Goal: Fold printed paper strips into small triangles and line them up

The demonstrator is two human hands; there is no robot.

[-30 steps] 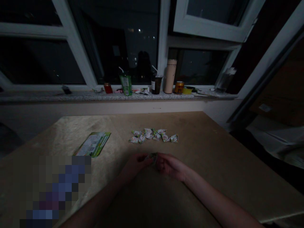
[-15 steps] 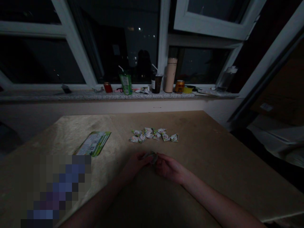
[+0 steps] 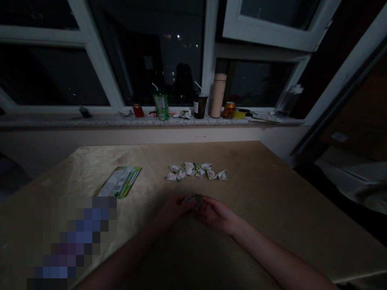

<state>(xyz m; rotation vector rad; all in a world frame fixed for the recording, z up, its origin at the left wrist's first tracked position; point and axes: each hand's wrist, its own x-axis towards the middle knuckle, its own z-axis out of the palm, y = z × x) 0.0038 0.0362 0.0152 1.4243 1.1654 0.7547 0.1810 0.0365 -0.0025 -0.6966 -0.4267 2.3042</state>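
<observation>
Both my hands meet low over the middle of a tan table [image 3: 272,189] in dim light. My left hand [image 3: 172,210] and my right hand [image 3: 215,213] pinch the same small wrapped candy [image 3: 193,198] between their fingertips. Just beyond them lies a loose row of several more wrapped candies [image 3: 195,171], white and green. The fingers of both hands are closed on the wrapper.
A flat green and white packet [image 3: 119,182] lies on the table to the left. On the windowsill [image 3: 60,121] stand a green cup with a straw [image 3: 160,105], a dark cup [image 3: 200,105], a tall beige flask [image 3: 217,96], a red jar [image 3: 138,110] and an orange can [image 3: 229,109].
The hands stay together on the candy, with only slight shifts of the fingers. The view has drifted a little.
</observation>
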